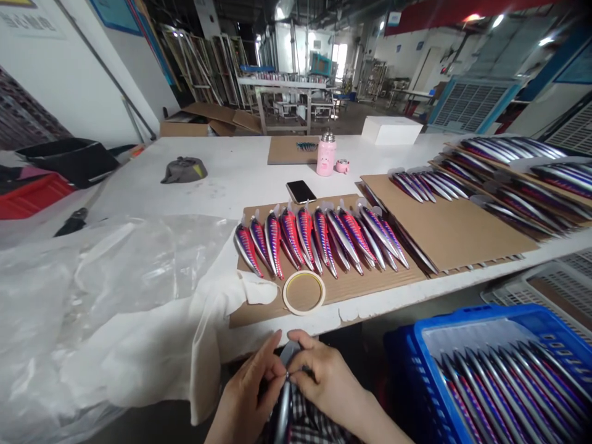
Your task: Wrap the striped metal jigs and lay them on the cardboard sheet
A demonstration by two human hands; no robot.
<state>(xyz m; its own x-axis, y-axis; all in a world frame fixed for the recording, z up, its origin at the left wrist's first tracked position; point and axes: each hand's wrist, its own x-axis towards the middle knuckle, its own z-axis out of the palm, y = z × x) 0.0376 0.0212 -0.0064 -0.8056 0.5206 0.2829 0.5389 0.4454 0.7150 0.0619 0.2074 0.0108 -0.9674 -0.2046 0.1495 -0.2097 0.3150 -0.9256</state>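
Observation:
Below the table's front edge, a fishing lure (283, 414) with a dark, silvery body points away from me, its clear lip (290, 351) uppermost. My left hand (252, 388) is closed in a pinch at the lure's front end. From the other side, my right hand (324, 376) pinches at the same spot, thumb and fingertips nearly meeting the left ones. Any small part between the fingertips is too tiny to make out. Just beyond the hands, a roll of masking tape (287, 302) lies on cardboard, close to a row of red, purple and silver lures (305, 231).
At right, a blue crate (419, 351) holds several lures. Stacked cardboard sheets (462, 234) carry more. White cloth (203, 333) and plastic sheeting (115, 277) cover the left side. A phone (300, 192), pink bottle (326, 155) and white box (391, 131) stand farther back.

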